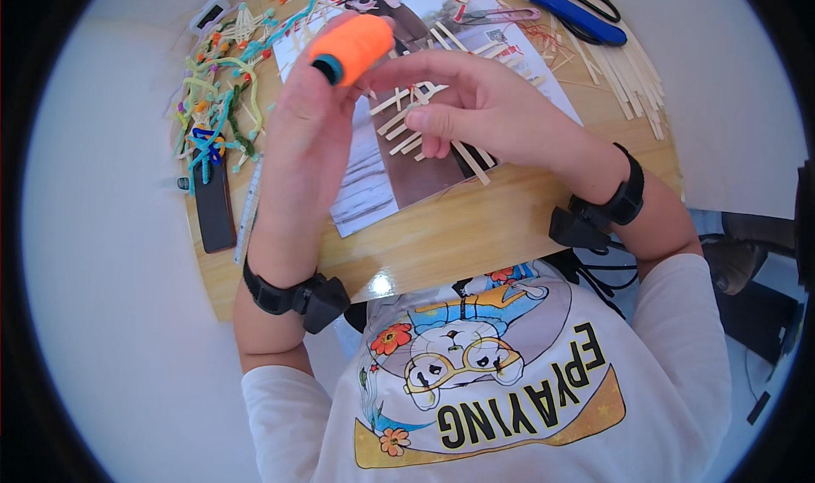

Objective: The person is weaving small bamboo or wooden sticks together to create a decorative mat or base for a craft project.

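My left hand (pixel 318 114) is wrapped round a spool of bright orange thread (pixel 361 48), raised above the table and tilted, its dark end facing down-left. Close beside it, my right hand (pixel 475 109) has its fingers curled and its thumb bent in. The right index finger reaches toward the spool. Just left of the right thumb shows a lattice of thin pale wooden sticks (pixel 396 128), partly hidden by that hand. What the right fingers pinch, if anything, is hidden. Under both hands lies a large printed picture sheet (pixel 365 203).
Colourful pipe-cleaner pieces (pixel 225 101) are heaped on the left, above a dark phone (pixel 214 207) and a clear ruler (pixel 249 210). Blue-handled pliers (pixel 577 16), dark scissors (pixel 594 1) and long wooden sticks (pixel 632 80) lie at the far right.
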`<state>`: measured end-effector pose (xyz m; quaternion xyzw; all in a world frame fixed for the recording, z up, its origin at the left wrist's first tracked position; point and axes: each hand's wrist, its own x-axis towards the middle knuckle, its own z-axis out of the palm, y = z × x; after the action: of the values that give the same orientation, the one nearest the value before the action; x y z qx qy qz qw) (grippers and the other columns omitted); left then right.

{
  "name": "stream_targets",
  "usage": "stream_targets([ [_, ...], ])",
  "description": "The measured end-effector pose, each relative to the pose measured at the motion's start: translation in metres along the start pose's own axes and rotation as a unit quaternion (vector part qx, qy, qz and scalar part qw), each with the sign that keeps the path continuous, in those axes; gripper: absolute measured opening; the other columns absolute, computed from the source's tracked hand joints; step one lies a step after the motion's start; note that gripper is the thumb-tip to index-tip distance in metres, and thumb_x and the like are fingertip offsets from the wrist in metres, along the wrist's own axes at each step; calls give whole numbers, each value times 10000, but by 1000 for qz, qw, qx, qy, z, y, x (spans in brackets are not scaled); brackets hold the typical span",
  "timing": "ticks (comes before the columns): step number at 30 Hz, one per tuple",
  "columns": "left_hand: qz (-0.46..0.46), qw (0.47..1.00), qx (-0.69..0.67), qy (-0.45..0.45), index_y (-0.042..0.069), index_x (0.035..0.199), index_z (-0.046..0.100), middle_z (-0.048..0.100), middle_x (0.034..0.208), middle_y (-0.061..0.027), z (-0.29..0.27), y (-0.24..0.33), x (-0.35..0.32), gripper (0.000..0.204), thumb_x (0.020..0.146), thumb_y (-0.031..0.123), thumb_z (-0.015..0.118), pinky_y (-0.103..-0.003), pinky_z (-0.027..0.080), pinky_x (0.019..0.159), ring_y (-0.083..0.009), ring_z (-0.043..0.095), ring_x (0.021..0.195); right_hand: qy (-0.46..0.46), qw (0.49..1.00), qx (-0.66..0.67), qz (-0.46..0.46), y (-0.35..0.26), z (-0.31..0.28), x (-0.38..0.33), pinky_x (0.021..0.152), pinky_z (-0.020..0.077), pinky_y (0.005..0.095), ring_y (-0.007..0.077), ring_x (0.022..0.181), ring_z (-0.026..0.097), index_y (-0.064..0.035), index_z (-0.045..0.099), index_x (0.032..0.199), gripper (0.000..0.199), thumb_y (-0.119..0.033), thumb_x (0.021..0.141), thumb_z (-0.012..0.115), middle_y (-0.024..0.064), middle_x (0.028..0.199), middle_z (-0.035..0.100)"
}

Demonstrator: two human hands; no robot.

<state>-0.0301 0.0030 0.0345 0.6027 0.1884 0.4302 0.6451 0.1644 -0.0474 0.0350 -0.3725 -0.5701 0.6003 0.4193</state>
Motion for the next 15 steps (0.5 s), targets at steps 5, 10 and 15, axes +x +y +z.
stream_targets([
  [5,-2,999,-45,9,9,1374,369,498,1296,-103,18,1,-4,725,868,462,621,-358,270,1064,-197,443,1212,24,998,65,2,8,9,3,605,504,228,96,691,610,-6,547,1173,326,-170,899,609,68,991,610],
  [10,-51,997,-64,-3,32,1379,369,505,1301,-124,22,-1,-8,659,922,484,515,-354,332,1029,-210,472,1188,-20,991,128,44,0,8,-1,591,494,221,104,679,614,6,583,1046,212,-167,924,571,52,816,619],
  [15,-84,978,-191,18,24,1394,343,441,1359,-229,14,-1,1,619,978,482,328,-401,337,1018,-284,462,1202,29,988,149,17,3,-4,1,507,416,204,65,558,498,-10,607,961,187,-180,952,531,-4,638,541],
])
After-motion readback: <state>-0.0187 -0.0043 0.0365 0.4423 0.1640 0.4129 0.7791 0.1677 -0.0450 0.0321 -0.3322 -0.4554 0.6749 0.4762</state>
